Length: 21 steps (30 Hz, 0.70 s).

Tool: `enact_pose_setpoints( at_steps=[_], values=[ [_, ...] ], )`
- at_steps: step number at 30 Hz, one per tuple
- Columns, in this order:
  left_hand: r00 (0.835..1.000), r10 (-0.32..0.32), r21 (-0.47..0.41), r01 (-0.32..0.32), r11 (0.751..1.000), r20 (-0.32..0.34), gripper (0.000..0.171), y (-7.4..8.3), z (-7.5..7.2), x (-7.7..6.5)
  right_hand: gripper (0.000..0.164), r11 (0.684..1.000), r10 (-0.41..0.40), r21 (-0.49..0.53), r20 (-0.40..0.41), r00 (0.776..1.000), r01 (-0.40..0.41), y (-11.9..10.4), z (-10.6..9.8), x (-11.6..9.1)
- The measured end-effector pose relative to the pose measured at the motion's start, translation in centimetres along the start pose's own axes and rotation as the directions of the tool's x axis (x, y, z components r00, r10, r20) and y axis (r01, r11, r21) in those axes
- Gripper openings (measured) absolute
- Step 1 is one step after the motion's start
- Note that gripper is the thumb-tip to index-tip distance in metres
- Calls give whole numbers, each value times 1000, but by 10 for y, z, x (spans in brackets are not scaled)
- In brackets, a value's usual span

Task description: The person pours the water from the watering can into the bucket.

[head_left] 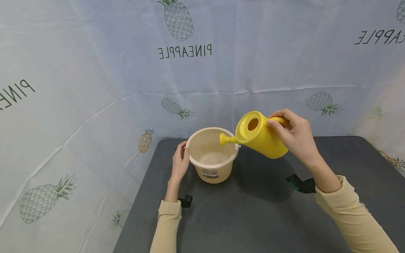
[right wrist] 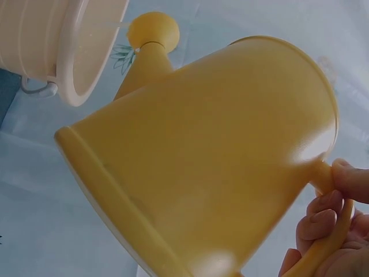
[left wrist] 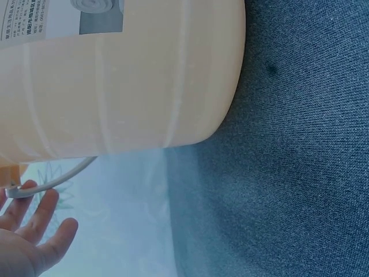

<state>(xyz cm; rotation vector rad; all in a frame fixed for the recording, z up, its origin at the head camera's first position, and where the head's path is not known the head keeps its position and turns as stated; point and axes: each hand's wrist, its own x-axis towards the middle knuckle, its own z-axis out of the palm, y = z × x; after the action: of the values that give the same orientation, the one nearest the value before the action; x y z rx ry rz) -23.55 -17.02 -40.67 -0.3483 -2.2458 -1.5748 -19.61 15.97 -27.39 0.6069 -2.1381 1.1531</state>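
A cream plastic bucket point(head_left: 213, 172) stands upright, a printed label on its front. My left hand point(head_left: 180, 163) holds its left rim, with fingers by the wire handle point(left wrist: 72, 171) in the left wrist view; the thumb's exact contact is hard to see. My right hand point(head_left: 294, 131) grips the handle of a yellow watering can point(head_left: 265, 138). The can is raised off the table and tilted left. Its spout head point(head_left: 224, 139) is over the bucket's right side. In the right wrist view, thin streams of water point(right wrist: 118, 24) leave the spout head point(right wrist: 153, 32) toward the bucket.
A dark grey table point(head_left: 234, 221) lies under the bucket. White cloth with pineapple prints point(head_left: 205, 73) hangs behind and at the left side. Black wrist-worn pieces show at the left wrist point(head_left: 186, 201) and the right wrist point(head_left: 302, 184).
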Motion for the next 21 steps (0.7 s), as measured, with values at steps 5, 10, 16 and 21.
enact_pose_setpoints(
  at_steps=[5,10,16,21],
  values=[
    [1000,5,-4,-5,1000,3,36,0,0,0,13,1000,4,2,3,1000,-4,0,0,1],
    [1000,8,0,-8,1000,6,36,0,0,0,13,1000,4,-3,9,1000,-4,-1,-1,1],
    [1000,16,1,-16,1000,2,35,0,0,0,13,1000,-5,-7,12,1000,5,-1,-1,2],
    [1000,17,-1,-17,1000,-1,35,-1,0,0,12,1000,-11,-11,12,1000,11,-1,-1,2]
  ],
)
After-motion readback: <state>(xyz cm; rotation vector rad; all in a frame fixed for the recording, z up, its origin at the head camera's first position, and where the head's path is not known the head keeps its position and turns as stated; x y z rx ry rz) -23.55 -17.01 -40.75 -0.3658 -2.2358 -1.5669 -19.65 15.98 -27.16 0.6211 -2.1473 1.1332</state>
